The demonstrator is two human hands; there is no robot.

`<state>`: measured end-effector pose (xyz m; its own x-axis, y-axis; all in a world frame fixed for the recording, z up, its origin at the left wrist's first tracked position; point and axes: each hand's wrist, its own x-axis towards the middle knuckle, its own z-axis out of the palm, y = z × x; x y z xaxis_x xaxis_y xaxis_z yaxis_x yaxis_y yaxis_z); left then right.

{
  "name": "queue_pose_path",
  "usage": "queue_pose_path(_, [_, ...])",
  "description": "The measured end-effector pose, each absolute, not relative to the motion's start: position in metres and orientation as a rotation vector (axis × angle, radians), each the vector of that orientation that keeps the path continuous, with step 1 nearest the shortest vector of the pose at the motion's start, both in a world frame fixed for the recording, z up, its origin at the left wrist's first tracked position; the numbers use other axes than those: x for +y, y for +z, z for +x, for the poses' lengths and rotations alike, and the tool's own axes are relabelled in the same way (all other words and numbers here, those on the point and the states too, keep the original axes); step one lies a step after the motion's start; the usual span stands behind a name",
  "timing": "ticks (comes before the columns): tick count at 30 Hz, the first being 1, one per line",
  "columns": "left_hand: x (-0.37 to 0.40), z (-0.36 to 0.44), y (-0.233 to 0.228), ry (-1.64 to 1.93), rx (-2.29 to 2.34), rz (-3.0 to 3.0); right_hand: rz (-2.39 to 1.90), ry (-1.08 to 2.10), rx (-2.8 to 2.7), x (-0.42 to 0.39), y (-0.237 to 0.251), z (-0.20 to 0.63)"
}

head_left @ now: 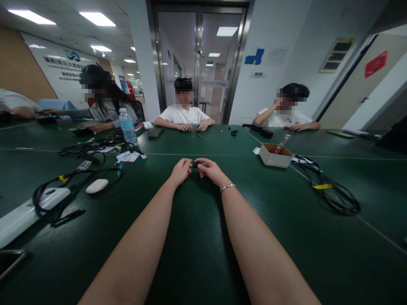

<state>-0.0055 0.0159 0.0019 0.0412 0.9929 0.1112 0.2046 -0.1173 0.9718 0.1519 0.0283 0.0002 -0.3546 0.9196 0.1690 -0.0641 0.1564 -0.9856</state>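
Note:
Out over the green table, both of my hands are close together with a small black object (195, 164) between their fingertips. My right hand (210, 170) pinches its dark end between thumb and forefinger. At the other side, where a pale or metallic end shows, the closed fingers of my left hand (182, 171) grip it. The object is too small for me to tell its kind. A silver bracelet (228, 188) circles my right wrist.
Left of my hands lie black cables (47, 190), a white mouse-shaped item (97, 186), papers (127, 156) and a water bottle (128, 129). To the right stand a small open box (276, 160) and a coiled cable (337, 195). Several people sit across the green table (203, 237).

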Motion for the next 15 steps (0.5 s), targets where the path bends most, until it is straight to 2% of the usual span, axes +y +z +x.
queue_pose_path(15, [0.0181,-0.0092,-0.0014,1.185,1.279,1.490,-0.882,1.369,-1.505,0.0260,0.0035,0.1524])
